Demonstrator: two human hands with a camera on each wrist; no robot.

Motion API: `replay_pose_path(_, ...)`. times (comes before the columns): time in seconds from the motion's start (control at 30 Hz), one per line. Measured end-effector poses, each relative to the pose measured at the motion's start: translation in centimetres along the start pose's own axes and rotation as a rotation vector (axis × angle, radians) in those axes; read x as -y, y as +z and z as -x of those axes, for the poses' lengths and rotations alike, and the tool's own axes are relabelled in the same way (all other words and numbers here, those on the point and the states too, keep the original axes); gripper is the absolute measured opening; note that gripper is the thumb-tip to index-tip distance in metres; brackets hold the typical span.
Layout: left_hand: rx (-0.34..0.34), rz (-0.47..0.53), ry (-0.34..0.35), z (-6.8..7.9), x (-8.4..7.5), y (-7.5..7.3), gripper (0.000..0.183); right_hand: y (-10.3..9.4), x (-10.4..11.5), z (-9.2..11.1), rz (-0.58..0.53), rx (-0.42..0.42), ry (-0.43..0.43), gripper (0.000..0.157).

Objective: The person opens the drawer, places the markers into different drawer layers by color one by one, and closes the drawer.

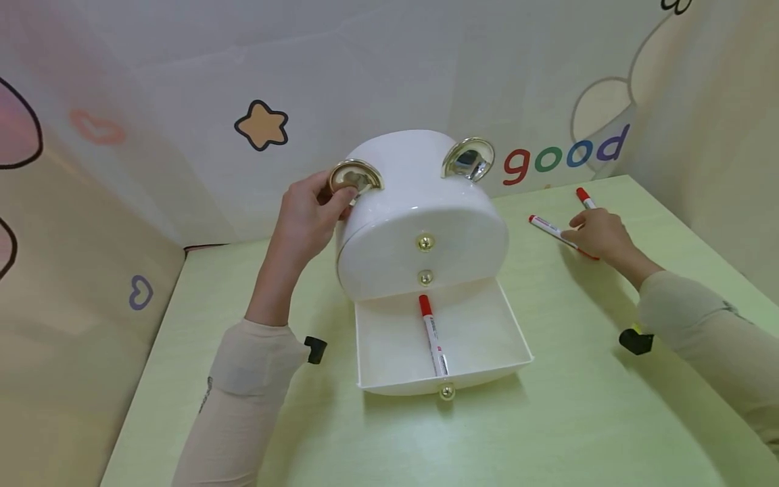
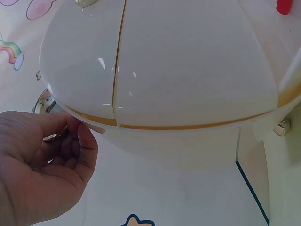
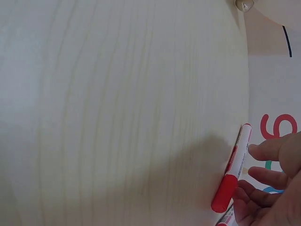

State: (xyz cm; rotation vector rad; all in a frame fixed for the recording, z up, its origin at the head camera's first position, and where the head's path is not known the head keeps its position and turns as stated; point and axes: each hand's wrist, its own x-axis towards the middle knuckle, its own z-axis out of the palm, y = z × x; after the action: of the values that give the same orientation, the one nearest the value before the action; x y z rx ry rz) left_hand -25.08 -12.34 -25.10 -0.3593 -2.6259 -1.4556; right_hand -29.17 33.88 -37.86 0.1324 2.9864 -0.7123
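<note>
A white storage box (image 1: 420,169) with two gold ear-shaped pieces stands on the table, its drawer (image 1: 389,352) pulled out at the front. My left hand (image 1: 304,213) pinches the box's gold ear (image 1: 359,169) on the left side; in the left wrist view, thumb and fingers curl at the box's edge. Inside the drawer lies a red-capped marker (image 1: 433,338). At the right, my right hand (image 1: 599,233) reaches over another marker (image 1: 546,225), its fingers loosely bent beside the barrel in the right wrist view. Beyond that hand lies a further red-capped marker (image 1: 584,196).
A printed curtain (image 1: 365,61) with a star and the word "good" hangs behind the table. Black pieces of the wrist gear (image 1: 635,341) show below each forearm. The pale green table (image 1: 548,433) extends in front of the drawer.
</note>
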Motion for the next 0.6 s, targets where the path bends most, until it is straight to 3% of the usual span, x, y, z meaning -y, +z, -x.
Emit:
replay_pose_path(0.37, -0.003, -0.017, -0.001, 0.0, -0.1, 0.0, 0.018, 0.7, 0.0, -0.5, 0.023, 0.07, 0.046, 0.045)
replay_pose_path(0.6, -0.006, -0.015, 0.007, 0.0, 0.0, 0.0, 0.018, 1.1, 0.1, -0.6, 0.061, 0.041, 0.018, 0.039)
